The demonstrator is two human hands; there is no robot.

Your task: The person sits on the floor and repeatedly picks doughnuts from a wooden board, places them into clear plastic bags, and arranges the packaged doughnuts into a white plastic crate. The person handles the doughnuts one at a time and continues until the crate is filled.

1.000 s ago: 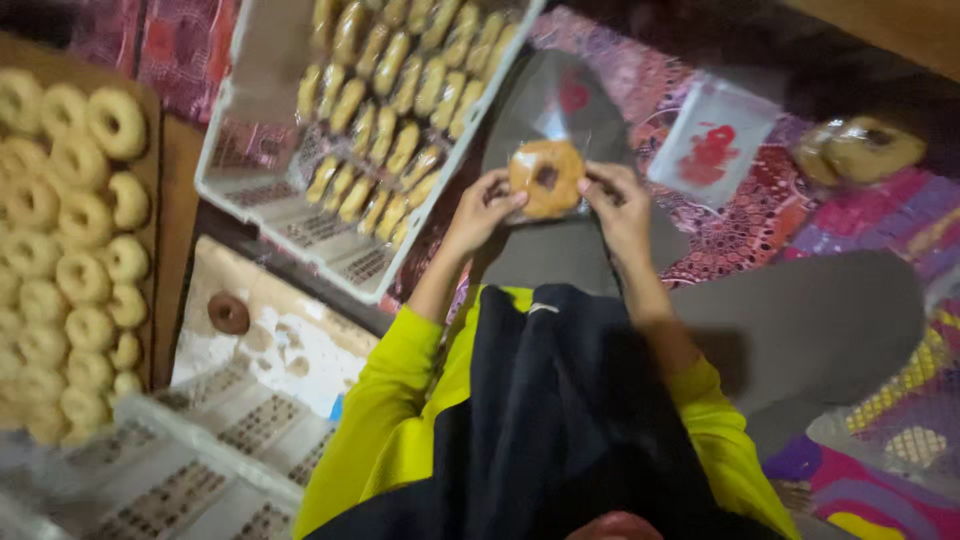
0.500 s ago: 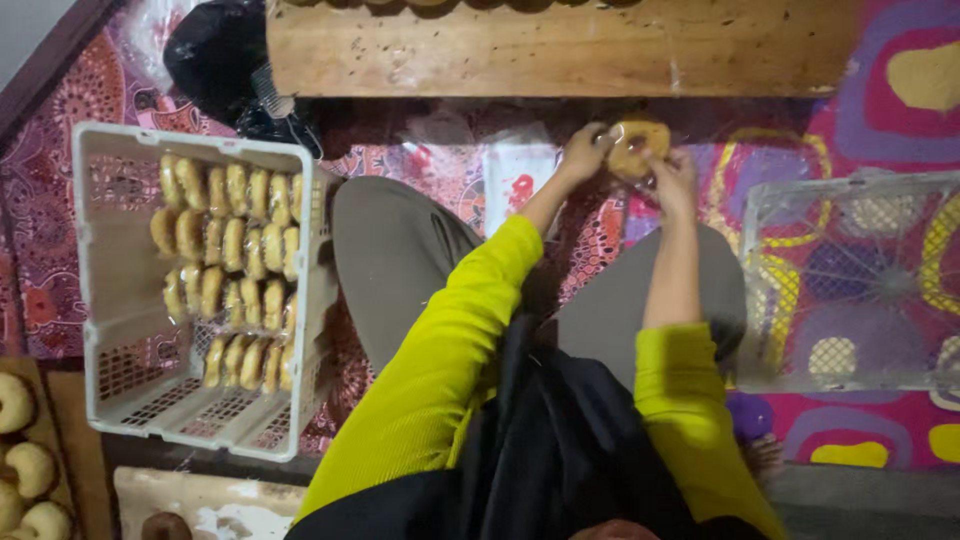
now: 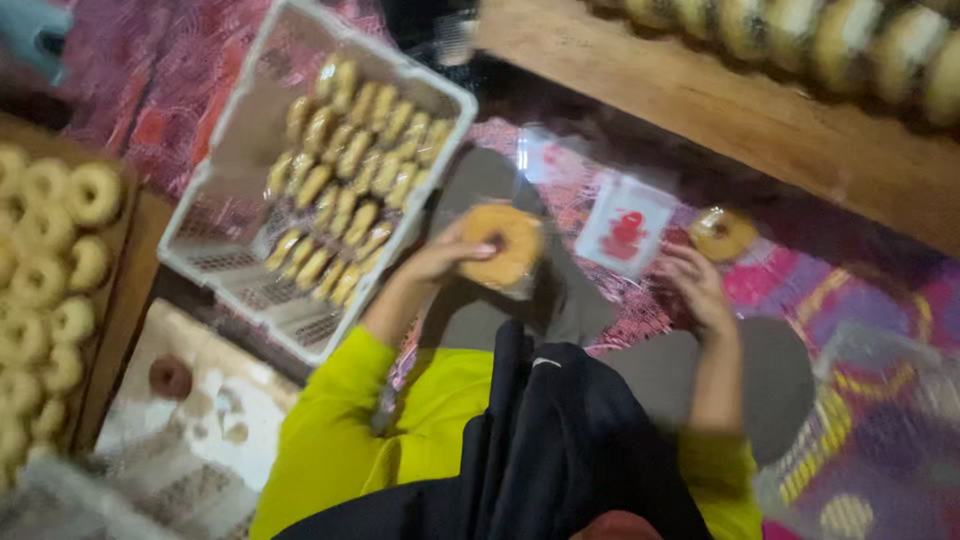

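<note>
My left hand [image 3: 438, 258] holds a golden ring doughnut [image 3: 503, 243] in a clear wrapper, above my lap. My right hand [image 3: 695, 286] hangs over the patterned mat with its fingers spread, holding nothing. Just beyond it lie a small clear bag with a red print [image 3: 625, 226] and a wrapped doughnut [image 3: 721, 233]. Left of the held doughnut stands a white plastic crate [image 3: 215, 265] with rows of packed doughnuts standing on edge.
A wooden board with several plain doughnuts [image 3: 45, 290] lies at the far left. A long wooden plank [image 3: 760, 120] carries more doughnuts along the top right. A brown doughnut [image 3: 170, 377] sits on a white sheet at lower left. Another white crate [image 3: 880, 440] is at lower right.
Both hands held the doughnut together before; now only my left hand has it and my right hand has come off and moved right. The view swung back toward the crate.
</note>
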